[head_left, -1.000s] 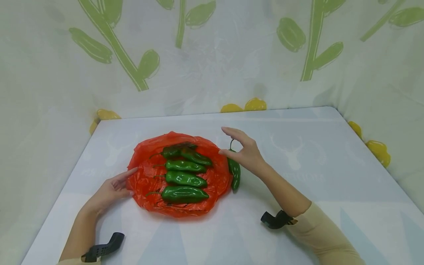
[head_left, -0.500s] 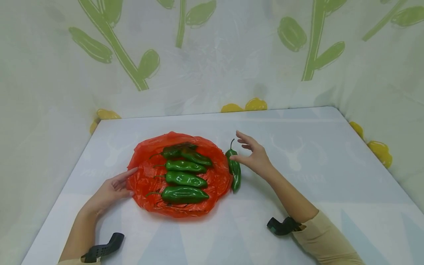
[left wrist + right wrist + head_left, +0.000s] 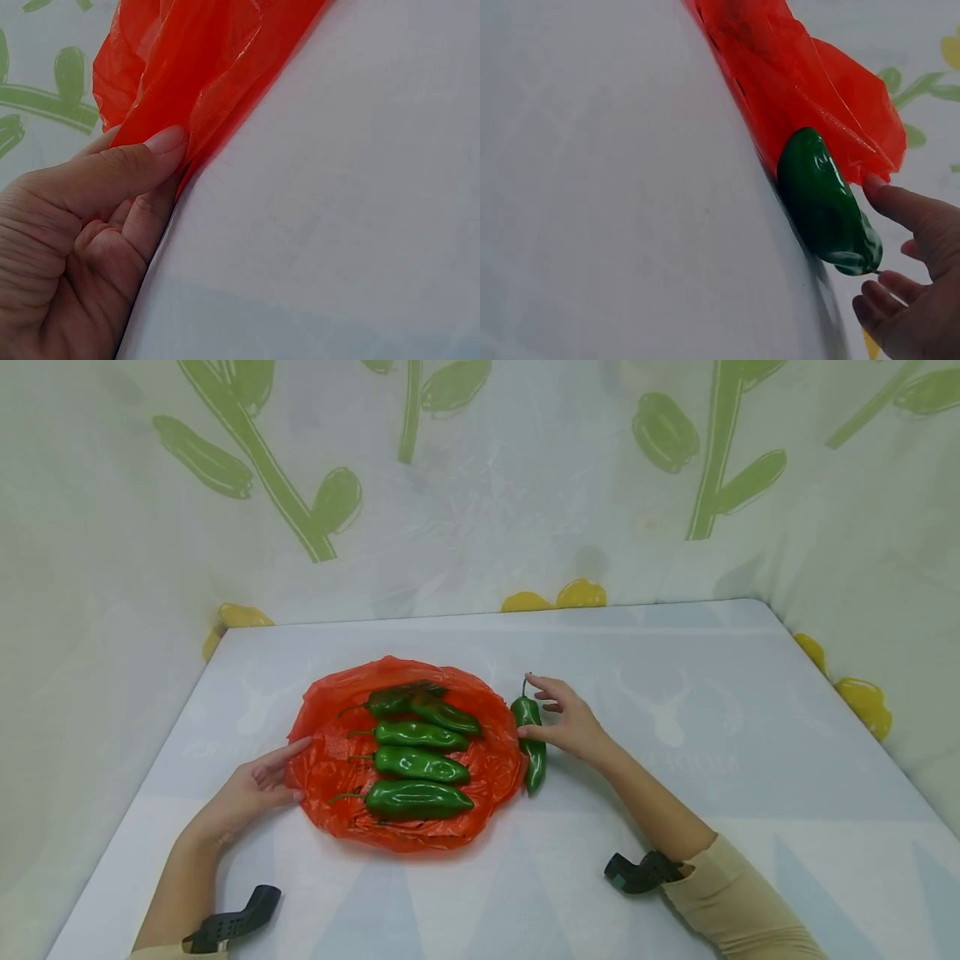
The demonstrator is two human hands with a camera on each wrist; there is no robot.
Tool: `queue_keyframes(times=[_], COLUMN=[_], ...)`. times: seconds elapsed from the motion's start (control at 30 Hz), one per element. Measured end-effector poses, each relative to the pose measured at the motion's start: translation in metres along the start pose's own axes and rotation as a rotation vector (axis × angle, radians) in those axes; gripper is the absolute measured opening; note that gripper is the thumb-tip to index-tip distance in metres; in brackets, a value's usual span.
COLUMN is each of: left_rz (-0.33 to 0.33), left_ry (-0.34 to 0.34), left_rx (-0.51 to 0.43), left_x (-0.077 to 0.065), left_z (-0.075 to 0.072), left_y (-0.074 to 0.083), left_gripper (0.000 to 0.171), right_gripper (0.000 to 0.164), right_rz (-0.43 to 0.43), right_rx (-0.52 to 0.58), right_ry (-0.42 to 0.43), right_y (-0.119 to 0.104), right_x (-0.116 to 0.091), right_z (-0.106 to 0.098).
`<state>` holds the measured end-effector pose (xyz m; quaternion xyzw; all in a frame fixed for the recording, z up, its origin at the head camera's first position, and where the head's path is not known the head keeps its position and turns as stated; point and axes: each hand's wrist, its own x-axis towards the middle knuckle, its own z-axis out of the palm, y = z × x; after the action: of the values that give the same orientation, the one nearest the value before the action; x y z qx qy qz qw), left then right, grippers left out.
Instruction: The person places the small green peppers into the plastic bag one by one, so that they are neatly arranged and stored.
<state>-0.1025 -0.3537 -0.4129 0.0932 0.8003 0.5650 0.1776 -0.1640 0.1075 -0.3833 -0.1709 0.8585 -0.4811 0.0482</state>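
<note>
A crumpled red plastic bag (image 3: 318,781) lies left of centre in the head view. Several long green peppers (image 3: 420,765) rest on it, stems mostly toward the left. My left hand (image 3: 243,793) pinches the bag's left edge; the left wrist view shows the thumb (image 3: 166,142) over the film. Against the bag's right side lies a single green pepper (image 3: 535,760), its stem pointing away from me. My right hand (image 3: 573,724) reaches over this pepper with thumb and fingers spread, thumb overlapping its side and a fingertip near its stem.
The table (image 3: 465,910) has a pale patterned cover. A white cloth backdrop (image 3: 540,485) with green plant prints stands behind it. Each forearm wears a black camera mount (image 3: 641,870).
My right hand has moved right from over the bag's edge, then come down closer around the lone pepper. The left hand, bag and peppers have stayed put.
</note>
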Motion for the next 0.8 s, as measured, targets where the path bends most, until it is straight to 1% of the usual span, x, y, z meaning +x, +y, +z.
queue_keyframes(times=[0.2, 0.27, 0.33, 0.47, 0.6, 0.73, 0.8], left_rz=[0.001, 0.010, 0.020, 0.034, 0.047, 0.068, 0.077], left_ry=[-0.001, -0.004, -0.007, -0.013, -0.019, -0.024, -0.026], left_rx=[-0.007, -0.013, -0.019, -0.029, -0.035, -0.030, -0.033], left_x=[0.000, 0.000, 0.000, 0.000, 0.000, 0.000, 0.001], left_z=[0.000, -0.001, -0.001, -0.001, -0.002, -0.002, -0.002], left_y=[0.000, -0.001, -0.001, -0.001, -0.002, -0.003, -0.004], left_gripper=[0.067, 0.067, 0.067, 0.066, 0.066, 0.066, 0.066], right_gripper=[0.072, 0.070, 0.069, 0.067, 0.066, 0.063, 0.062], right_rz=[-0.033, -0.024, 0.004, 0.088, 0.143, 0.169, 0.168], right_rx=[-0.018, -0.014, -0.015, -0.031, -0.028, 0.001, 0.016], right_ry=[-0.041, -0.056, -0.066, -0.072, -0.051, 0.005, 0.036], right_y=[0.004, 0.005, 0.004, 0.002, -0.001, -0.002, -0.002], right_x=[0.000, 0.000, -0.001, -0.001, -0.002, -0.003, -0.003], right_z=[0.003, 0.005, 0.006, 0.009, 0.011, 0.013, 0.013])
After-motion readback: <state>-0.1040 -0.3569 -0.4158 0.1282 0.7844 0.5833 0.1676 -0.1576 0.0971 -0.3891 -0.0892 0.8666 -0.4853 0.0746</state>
